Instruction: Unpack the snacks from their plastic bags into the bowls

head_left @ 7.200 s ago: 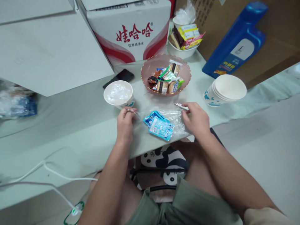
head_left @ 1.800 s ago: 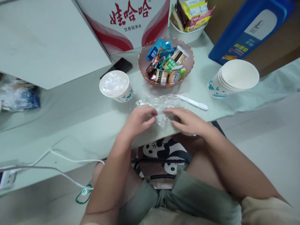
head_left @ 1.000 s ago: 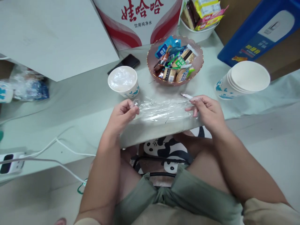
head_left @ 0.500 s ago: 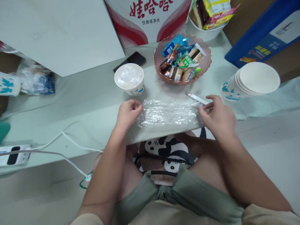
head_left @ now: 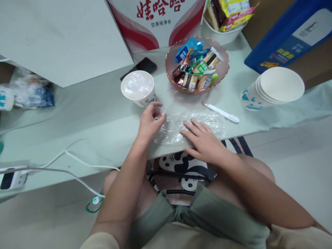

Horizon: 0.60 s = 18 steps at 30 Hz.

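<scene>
A crinkled sheet of clear plastic film lies flat along the front edge of the table. My left hand is at its left end, fingers curled, with a bit of the film between thumb and fingers. Flat on the film's middle rests my right hand, its fingers spread and holding nothing. Just behind my left hand stands a paper cup with clear plastic in its mouth. A white utility knife lies beyond the film's right end.
A pink glass bowl of wrapped snacks stands behind the film. To the right are stacked paper cups and a blue container. A phone lies by a white carton. Cables run to a power strip at left.
My right hand has left the film's right end and moved left, now flat on its middle. My left hand has shifted slightly right over the film. The knife shows in full.
</scene>
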### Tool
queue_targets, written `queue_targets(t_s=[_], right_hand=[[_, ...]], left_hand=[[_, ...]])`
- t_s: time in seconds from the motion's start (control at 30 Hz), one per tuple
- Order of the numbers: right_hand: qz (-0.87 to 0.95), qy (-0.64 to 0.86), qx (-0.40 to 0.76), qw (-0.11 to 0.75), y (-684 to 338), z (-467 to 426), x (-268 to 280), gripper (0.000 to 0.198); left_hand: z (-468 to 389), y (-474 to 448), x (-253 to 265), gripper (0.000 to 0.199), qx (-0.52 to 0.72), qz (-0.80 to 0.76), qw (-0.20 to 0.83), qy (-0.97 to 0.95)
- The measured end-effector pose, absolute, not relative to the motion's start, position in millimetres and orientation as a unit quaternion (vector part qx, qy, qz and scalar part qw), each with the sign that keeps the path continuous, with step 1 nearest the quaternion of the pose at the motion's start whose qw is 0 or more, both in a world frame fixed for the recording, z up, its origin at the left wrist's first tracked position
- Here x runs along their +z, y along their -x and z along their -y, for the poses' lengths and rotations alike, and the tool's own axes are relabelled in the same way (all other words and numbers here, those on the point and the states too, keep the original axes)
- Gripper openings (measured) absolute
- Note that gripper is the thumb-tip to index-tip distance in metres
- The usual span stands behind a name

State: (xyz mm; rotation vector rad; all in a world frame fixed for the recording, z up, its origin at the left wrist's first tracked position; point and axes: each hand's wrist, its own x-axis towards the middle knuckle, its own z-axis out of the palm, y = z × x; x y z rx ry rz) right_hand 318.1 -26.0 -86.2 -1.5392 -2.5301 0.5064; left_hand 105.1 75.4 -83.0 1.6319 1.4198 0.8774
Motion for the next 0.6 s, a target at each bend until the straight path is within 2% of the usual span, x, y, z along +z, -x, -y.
queue_targets(t_s=[0.1, 0.27, 0.33, 0.43, 0.5, 0.6], right_hand=[[0.837, 0.514, 0.172, 0.080, -322, 28, -84, 0.060], [0.817, 0.539, 0.172, 0.108, -318, 24, -83, 0.069], [0.805, 0.555, 0.166, 0.132, -315, 20, -82, 0.061], [0.760, 0.584, 0.186, 0.218, -316, 16, -77, 0.035], [0.688, 0.593, 0.277, 0.314, -319, 14, -71, 0.027], [0.482, 0.564, 0.518, 0.426, -326, 11, -63, 0.023]], left_hand=[[-76, -107, -80, 0.023, 0.388, -0.530, 0.482, -0.580], [-74, -109, -74, 0.026, 0.429, -0.544, 0.535, -0.484], [-73, -107, -69, 0.030, 0.427, -0.534, 0.573, -0.452], [-71, -101, -59, 0.032, 0.411, -0.505, 0.609, -0.453], [-69, -96, -54, 0.041, 0.427, -0.483, 0.608, -0.464], [-66, -91, -53, 0.064, 0.402, -0.441, 0.633, -0.493]])
